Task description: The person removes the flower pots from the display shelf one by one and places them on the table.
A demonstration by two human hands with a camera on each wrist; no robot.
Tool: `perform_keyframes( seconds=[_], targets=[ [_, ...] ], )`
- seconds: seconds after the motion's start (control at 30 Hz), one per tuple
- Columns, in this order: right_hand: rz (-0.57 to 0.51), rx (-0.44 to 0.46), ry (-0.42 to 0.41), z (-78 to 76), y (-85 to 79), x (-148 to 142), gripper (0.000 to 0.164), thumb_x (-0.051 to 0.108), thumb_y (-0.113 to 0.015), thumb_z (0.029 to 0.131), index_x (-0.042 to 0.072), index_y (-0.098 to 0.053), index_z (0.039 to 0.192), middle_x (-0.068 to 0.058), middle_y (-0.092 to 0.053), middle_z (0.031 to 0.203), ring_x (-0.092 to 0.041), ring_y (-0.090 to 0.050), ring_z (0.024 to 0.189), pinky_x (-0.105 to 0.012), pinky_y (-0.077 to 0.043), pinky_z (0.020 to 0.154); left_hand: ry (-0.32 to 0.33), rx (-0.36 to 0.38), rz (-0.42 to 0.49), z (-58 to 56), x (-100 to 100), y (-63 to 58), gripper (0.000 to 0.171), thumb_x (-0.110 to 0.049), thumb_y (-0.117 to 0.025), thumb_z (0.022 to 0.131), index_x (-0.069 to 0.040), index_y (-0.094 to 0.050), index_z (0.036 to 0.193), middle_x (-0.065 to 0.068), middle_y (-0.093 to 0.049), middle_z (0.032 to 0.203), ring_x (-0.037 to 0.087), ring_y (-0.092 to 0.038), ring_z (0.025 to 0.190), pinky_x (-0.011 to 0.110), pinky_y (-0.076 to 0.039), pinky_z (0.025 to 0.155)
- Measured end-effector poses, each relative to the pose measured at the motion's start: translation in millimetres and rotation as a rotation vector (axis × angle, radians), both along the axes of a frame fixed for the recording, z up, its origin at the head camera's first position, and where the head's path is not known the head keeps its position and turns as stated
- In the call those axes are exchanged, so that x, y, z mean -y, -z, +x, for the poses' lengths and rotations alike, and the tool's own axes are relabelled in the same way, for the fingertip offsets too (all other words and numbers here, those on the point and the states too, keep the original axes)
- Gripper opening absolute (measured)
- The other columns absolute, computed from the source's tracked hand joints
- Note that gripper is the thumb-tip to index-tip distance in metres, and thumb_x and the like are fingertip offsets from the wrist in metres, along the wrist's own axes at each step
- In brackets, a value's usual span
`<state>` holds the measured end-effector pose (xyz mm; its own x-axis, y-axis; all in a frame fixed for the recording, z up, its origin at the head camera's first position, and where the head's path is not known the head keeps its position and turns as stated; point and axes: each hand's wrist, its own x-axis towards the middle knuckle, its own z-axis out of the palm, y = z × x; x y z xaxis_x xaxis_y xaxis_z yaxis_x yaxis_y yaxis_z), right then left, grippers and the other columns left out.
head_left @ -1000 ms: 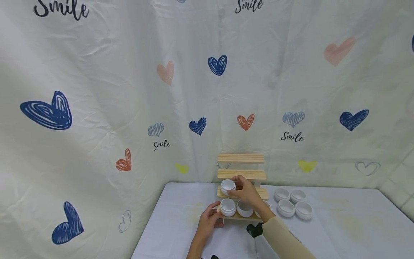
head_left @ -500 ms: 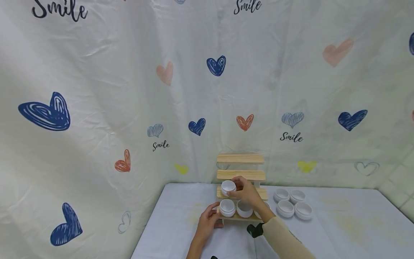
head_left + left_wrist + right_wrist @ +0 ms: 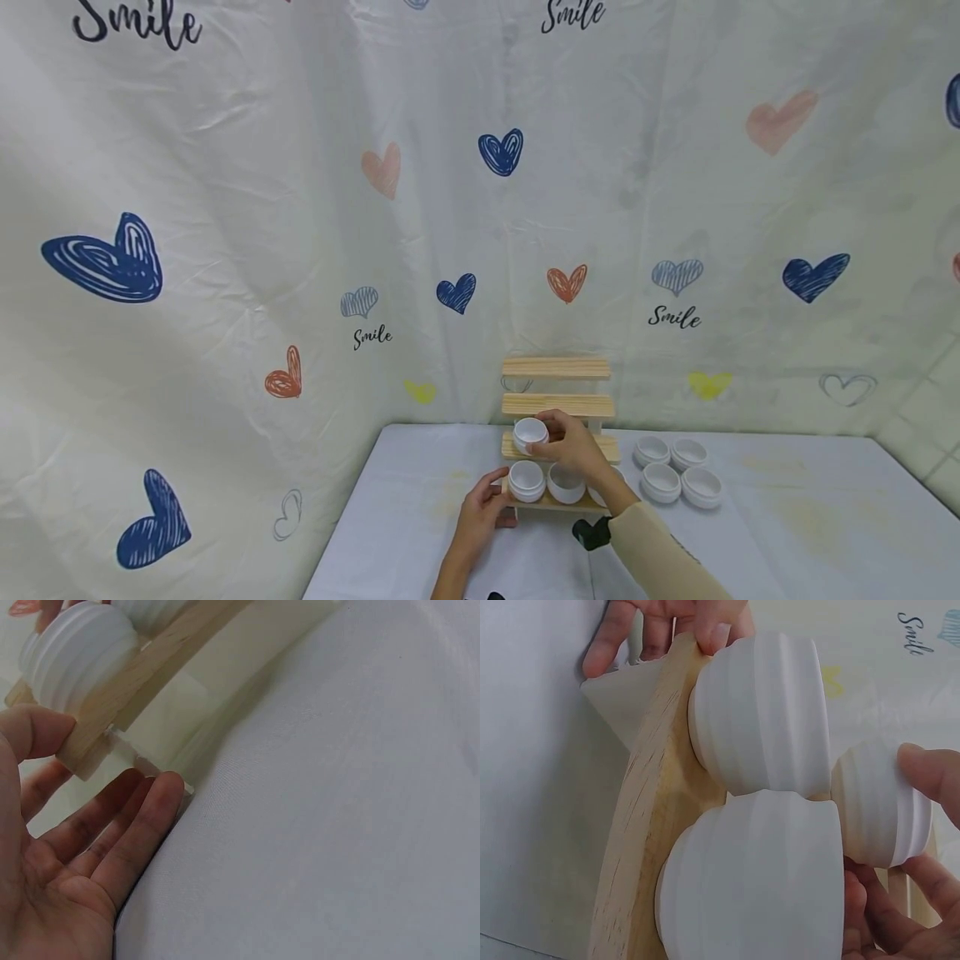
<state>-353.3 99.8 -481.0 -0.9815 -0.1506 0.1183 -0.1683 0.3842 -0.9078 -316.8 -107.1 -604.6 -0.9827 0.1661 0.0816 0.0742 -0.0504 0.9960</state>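
Right hand [image 3: 576, 450] pinches a white cup [image 3: 529, 431], thumb on one side, fingers on the other. Cup is at the left end of the second shelf up on a wooden rack [image 3: 558, 405]; can't tell if its base touches the board. Left hand [image 3: 480, 510] grasps the left end of the bottom shelf, thumb against the wood edge, other fingers reaching below by the pale support.

Bottom shelf carries a row of white ribbed cups: left cup [image 3: 527, 483], middle cup [image 3: 565, 485] close beside it, right cup [image 3: 597, 497] partly hidden by the forearm. Four more cups [image 3: 661, 485] sit bunched on the white tabletop [image 3: 780, 525], right of the rack.

Writing: backdrop cloth [image 3: 480, 225] reads "Smile" in black script four times in the head view: large at top left, clipped by the edge; again top centre; twice lower down, each under a light blue striped heart. "Smile" also reads sideways in the right wrist view. Beige sleeve [image 3: 663, 554] has a small dark line on it, too small to read.
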Motion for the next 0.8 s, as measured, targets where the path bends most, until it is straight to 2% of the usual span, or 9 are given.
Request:
perform_keyframes(
  seconds=[0.33,0.8],
  targets=[
    [-0.027,-0.013,-0.009,-2.5,2.7,-3.3,0.053,0.014,-0.086,0.082,0.007,-0.064,0.129,-0.015,-0.071,0.114,-0.021,-0.063,0.096,-0.028,-0.055,0.079,-0.005,-0.005,0.005,1.0,-0.6,-1.9,0.047,-0.015,-0.064,0.098,-0.011,-0.055,0.145,0.009,-0.070,0.111,0.016,-0.069,0.094,0.033,-0.066,0.072],
    [-0.044,-0.015,-0.011,2.2,-0.1,-4.2,0.053,0.014,-0.085,0.082,0.006,-0.063,0.130,-0.017,-0.071,0.117,-0.022,-0.064,0.099,-0.032,-0.057,0.082,0.002,-0.004,0.021,1.3,-0.8,-2.0,0.048,-0.015,-0.064,0.098,-0.008,-0.054,0.144,0.009,-0.070,0.111,0.014,-0.070,0.091,0.033,-0.066,0.072]
  ],
)
